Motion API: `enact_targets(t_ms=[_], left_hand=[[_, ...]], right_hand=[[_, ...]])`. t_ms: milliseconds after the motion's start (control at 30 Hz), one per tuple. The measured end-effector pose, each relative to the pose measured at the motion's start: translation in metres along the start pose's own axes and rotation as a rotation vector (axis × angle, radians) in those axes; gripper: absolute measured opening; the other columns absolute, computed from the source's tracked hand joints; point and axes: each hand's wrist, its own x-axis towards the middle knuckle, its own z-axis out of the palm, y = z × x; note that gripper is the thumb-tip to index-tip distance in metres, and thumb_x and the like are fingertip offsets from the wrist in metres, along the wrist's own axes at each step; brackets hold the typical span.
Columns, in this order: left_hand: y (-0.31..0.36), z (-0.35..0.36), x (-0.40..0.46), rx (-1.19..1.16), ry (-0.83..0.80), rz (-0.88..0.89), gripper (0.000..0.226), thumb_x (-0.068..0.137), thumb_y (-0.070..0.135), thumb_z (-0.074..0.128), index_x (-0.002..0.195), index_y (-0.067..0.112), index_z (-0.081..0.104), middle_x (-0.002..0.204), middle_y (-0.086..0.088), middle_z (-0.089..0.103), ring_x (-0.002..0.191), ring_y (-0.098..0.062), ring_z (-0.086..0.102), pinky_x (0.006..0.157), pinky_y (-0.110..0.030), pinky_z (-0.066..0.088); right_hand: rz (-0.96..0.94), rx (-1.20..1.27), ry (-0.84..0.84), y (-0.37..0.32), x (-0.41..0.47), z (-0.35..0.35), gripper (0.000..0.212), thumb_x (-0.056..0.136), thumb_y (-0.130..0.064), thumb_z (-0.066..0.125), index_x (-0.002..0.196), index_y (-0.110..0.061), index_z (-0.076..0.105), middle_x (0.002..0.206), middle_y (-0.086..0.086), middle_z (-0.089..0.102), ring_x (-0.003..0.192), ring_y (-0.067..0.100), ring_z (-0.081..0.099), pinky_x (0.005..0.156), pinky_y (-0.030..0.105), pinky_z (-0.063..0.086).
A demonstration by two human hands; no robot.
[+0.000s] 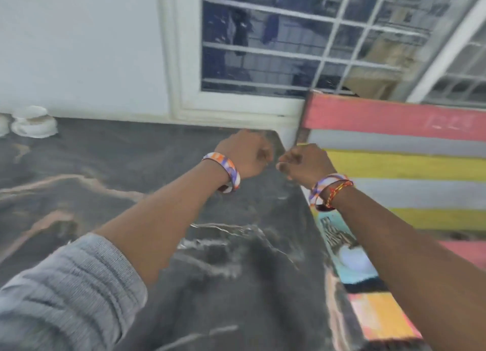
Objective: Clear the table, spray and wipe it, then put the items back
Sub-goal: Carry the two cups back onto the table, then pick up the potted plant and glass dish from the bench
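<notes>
Head view: fists [246,153] [302,164] near striped board [394,145] (blurred).

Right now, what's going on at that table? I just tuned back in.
A person is reaching both hands toward the far right corner of the dark marbled table. The left hand and right hand are curled close together there; blur hides whether they grip anything. White cups on saucers sit at the far left edge by the wall. A striped cloth lies to the right.

You see: white barred window [302,42] beyond fingers | pink-grey-yellow striped wooden board [410,150] right of them
</notes>
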Motion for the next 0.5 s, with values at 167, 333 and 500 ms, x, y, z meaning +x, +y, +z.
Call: enact_targets(t_ms=[167,333,500], left_hand=[[0.111,0.079,0.027,-0.045,-0.172,0.152,0.028,0.081,0.012,0.051,0.099,0.021,0.07,0.108,-0.006,0.07,0.103,-0.027,0.062,0.089,-0.04,0.051],[0.174,0.144,0.058,-0.06,-0.362,0.254,0.028,0.078,0.01,0.057,0.103,0.016,0.068,0.109,-0.008,0.069,0.1,-0.028,0.063,0.089,-0.041,0.052],[0.219,0.205,0.101,0.041,-0.613,0.359,0.022,0.082,0.016,0.061,0.104,0.014,0.061,0.1,-0.011,0.062,0.09,-0.026,0.057,0.077,-0.028,0.045]], right_hand=[[0.211,0.046,0.063,0.114,-0.036,-0.06,0.006,0.077,-0.018,0.067,0.081,-0.014,0.071,0.071,0.007,0.064,0.059,0.015,0.052,0.055,0.019,0.04],[0.377,0.055,0.083,0.208,-0.053,-0.091,0.013,0.078,-0.017,0.067,0.087,-0.009,0.072,0.081,0.014,0.07,0.076,0.024,0.068,0.052,0.016,0.045],[0.531,0.061,-0.007,0.301,-0.048,-0.116,0.01,0.08,-0.015,0.066,0.087,-0.01,0.069,0.088,0.016,0.069,0.081,0.03,0.068,0.068,0.033,0.054]])
